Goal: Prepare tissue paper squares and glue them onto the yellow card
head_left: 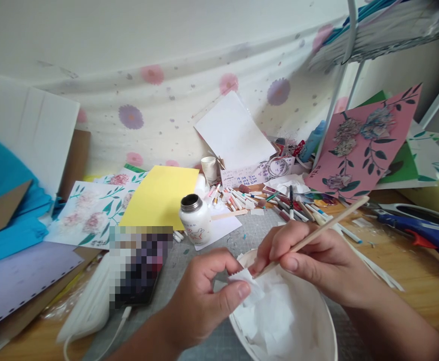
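Observation:
My left hand (207,293) pinches a small piece of white tissue paper (252,284) with a zigzag edge between thumb and fingers. In my right hand (309,258) is a thin wooden stick (322,230), held slantwise like a pencil, its lower tip at the paper. Both hands are over the rim of a white bowl (326,321), which holds a heap of loose white paper pieces (270,318). The right fingertips come close to the paper, and I cannot tell whether they touch it.
A white open-topped bottle (195,220) stands behind the bowl. Left of it lie a phone (144,271) with a cable and a yellow sheet (159,195). Many markers (238,199) are scattered at the back. A blue glue gun (420,228) lies at right, below a pink flower picture (370,140).

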Tool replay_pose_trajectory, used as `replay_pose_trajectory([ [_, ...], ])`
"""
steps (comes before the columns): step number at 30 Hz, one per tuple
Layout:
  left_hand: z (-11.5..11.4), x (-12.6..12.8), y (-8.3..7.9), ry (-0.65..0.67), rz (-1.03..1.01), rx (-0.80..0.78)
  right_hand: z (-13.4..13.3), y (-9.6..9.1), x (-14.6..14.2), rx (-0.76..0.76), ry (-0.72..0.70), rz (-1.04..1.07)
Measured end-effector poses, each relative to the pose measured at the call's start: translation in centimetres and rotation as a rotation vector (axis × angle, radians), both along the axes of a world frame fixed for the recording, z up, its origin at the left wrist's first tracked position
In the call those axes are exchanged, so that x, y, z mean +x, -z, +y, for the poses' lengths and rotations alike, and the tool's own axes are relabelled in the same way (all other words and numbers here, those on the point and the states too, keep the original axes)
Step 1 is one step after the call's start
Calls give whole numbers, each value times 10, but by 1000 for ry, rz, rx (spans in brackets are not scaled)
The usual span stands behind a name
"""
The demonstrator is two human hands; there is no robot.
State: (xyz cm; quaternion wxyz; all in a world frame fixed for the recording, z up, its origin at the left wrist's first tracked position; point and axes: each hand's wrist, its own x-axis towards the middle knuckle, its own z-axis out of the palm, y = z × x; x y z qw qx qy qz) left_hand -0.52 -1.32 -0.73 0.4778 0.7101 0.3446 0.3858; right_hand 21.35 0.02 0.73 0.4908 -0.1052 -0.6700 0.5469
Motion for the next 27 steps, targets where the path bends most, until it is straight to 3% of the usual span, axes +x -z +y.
replay_pose_trajectory([
  [20,0,0,0,-19,45,9,-1,3,-1,71,41,-58],
  [27,-4,-3,5,-232,-85,359,-1,0,0,152,117,-125],
])
